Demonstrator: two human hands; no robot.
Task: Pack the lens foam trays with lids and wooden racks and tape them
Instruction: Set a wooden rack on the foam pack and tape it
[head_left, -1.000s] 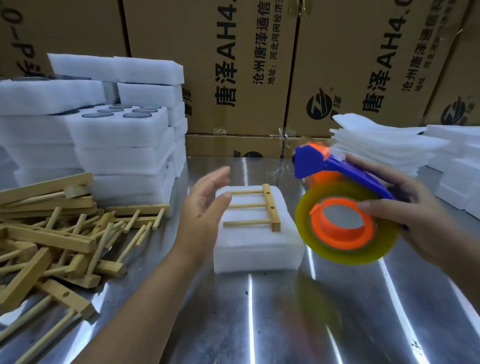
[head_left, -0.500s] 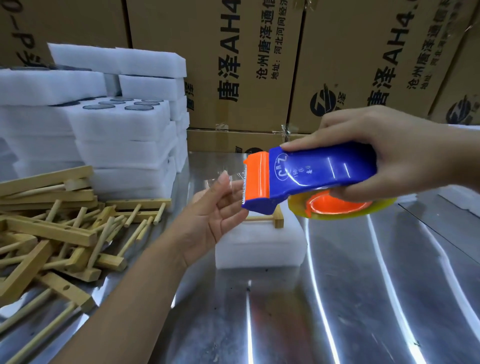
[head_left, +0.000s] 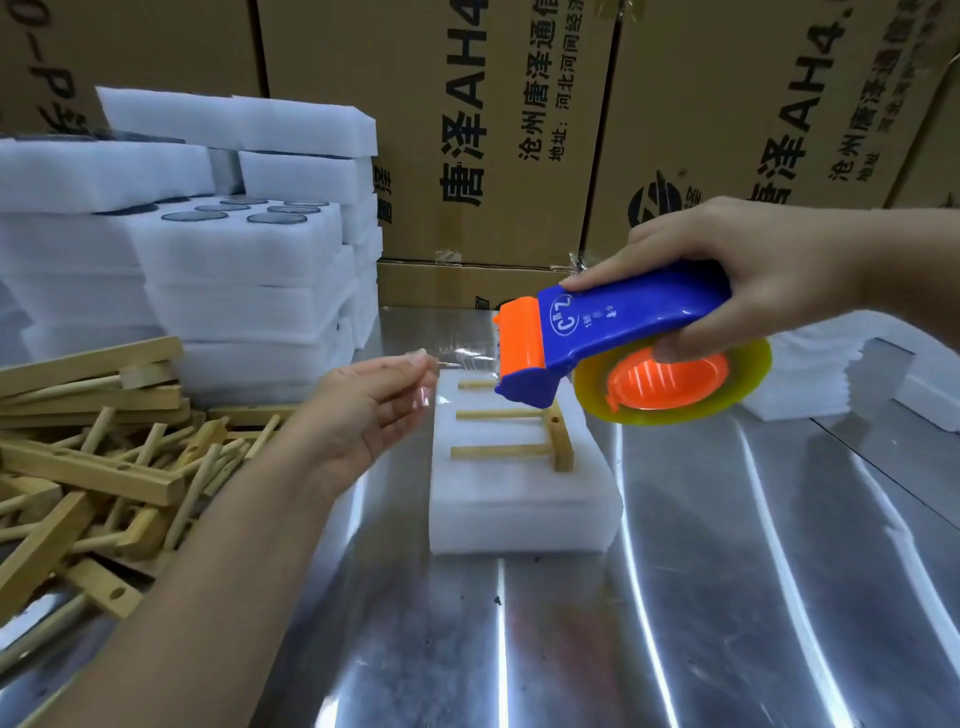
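Since they fill the back, boxes (head_left: 467, 130): brown cardboard with black print, standing along the table's far edge.
Table (head_left: 675, 597): shiny metal, streaked with reflected light.
Foam stacks (head_left: 244, 270): white blocks piled at the left rear; one has round dark discs set in its top.
Rack pile (head_left: 93, 457): loose wooden rails and pegs heaped at the left edge, in front of the foam stacks.
Foam tray (head_left: 519, 514): white block lying flat at the table's centre, long axis running away from the viewer.
Right hand (head_left: 753, 270): reaches in from the right, above the tray, with fingers wrapped over the blue handle and thumb underneath by the orange hub, clamped on the tape dispenser.
Left hand (head_left: 374, 410): forearm enters from the lower left and the palm is turned rightward; thumb and forefinger pinch the tape's free end, the other fingers loosely curled.
Tape dispenser (head_left: 634, 322): long axis left to right, orange head pointing left and a little down over the tray's far end, with the yellowish roll (head_left: 753, 379) hanging beneath.
Rack (head_left: 561, 447): lies on the tray, with its rail running away from the viewer along the right side and three pegs pointing left.
Tape strip (head_left: 467, 358): clear, stretched between the left fingertips and the orange head.
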